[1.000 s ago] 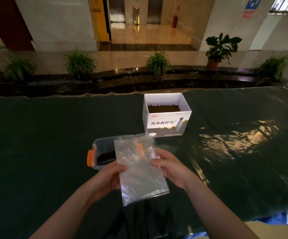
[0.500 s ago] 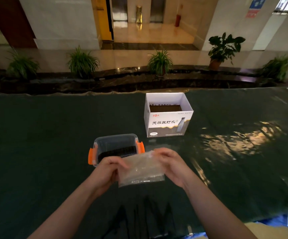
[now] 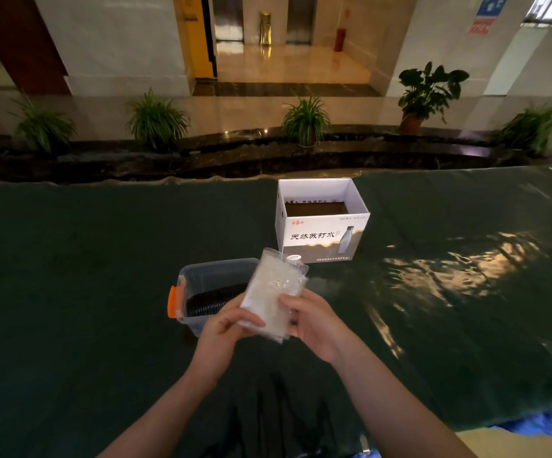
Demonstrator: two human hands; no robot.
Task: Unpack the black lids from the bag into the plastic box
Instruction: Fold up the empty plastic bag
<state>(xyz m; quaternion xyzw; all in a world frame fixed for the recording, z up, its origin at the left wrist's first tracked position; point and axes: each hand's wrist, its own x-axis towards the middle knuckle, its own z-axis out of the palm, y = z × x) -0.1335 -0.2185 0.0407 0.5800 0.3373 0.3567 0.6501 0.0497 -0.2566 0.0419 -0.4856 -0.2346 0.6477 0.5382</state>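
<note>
Both hands, left hand (image 3: 225, 328) and right hand (image 3: 311, 320), gripped one clear bag (image 3: 273, 292) above one plastic box (image 3: 215, 282) holding one row of black lids (image 3: 215, 297).

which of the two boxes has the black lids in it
The clear plastic box with the orange latch; the white cardboard box behind shows only a brown bottom.

Both bare forearms reach forward and converge, the left hand (image 3: 226, 325) and right hand (image 3: 311, 320) held close together, palms turned inward, fingers and thumbs pinching a clear bag (image 3: 273, 294) upright between them.
</note>
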